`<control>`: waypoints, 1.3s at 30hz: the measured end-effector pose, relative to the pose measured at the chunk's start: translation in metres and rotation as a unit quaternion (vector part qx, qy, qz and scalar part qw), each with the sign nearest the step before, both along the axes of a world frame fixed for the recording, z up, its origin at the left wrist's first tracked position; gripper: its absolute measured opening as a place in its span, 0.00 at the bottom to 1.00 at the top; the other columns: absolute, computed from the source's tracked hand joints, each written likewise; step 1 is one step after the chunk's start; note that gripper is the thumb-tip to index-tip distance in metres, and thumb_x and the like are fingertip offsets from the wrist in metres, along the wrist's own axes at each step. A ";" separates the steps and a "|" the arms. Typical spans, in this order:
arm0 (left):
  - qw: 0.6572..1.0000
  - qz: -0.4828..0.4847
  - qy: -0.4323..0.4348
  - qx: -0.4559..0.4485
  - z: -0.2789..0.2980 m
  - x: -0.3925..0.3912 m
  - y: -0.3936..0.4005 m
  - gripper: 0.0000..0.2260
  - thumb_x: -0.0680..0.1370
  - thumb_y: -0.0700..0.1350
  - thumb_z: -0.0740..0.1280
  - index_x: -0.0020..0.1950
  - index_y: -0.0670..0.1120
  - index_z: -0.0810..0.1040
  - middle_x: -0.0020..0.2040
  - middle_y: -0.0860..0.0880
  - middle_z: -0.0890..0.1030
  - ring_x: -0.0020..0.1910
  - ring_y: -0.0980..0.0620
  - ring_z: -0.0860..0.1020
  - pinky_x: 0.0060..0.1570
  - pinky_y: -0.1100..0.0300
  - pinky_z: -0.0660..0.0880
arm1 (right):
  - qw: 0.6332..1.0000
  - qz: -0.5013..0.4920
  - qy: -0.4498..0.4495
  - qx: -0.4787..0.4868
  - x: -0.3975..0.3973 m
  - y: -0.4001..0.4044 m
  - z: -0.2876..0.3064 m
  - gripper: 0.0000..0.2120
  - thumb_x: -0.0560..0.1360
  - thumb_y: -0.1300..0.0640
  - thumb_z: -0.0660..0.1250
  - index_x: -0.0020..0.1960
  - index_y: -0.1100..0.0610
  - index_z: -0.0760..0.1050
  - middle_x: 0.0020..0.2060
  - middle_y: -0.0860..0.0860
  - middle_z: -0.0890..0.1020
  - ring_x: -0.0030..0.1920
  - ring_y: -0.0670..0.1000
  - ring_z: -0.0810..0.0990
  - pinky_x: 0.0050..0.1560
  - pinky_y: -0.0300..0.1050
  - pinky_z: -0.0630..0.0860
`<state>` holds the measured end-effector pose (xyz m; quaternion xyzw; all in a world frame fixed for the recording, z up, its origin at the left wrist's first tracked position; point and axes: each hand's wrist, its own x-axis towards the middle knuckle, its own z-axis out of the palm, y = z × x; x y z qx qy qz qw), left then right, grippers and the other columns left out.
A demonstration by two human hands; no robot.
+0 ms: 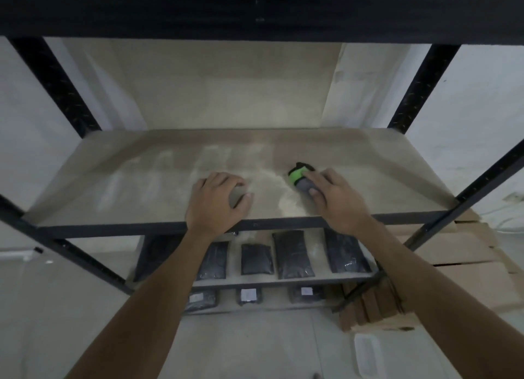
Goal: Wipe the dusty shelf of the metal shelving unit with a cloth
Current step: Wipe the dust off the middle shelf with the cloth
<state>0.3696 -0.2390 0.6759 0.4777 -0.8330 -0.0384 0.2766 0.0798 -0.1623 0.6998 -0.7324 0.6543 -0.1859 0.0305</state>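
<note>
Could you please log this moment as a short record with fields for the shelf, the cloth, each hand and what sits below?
shelf: dusty board, pale wiped streaks and a dust line near the middle
cloth: bundled, green, grey and black, on the shelf
right hand: grips the cloth
left hand: rests on the shelf, fingers bent, holding nothing
below: dark packets on a lower shelf
beside: cardboard boxes to the right

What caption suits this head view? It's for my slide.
Right hand presses a cloth on the dusty shelf; left hand rests beside it.

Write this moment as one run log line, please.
right hand: grips cloth on shelf | left hand: rests on shelf | dust: visible
</note>
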 end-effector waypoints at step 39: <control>0.995 0.076 -0.013 -0.067 -0.001 0.142 -0.034 0.13 0.78 0.54 0.64 0.51 0.47 0.83 0.51 0.50 0.82 0.52 0.45 0.78 0.51 0.49 0.73 | 1.000 0.001 -0.001 0.025 -0.009 -0.183 0.050 0.21 0.82 0.51 0.62 0.75 0.46 0.69 0.60 0.55 0.75 0.61 0.58 0.75 0.59 0.53 0.74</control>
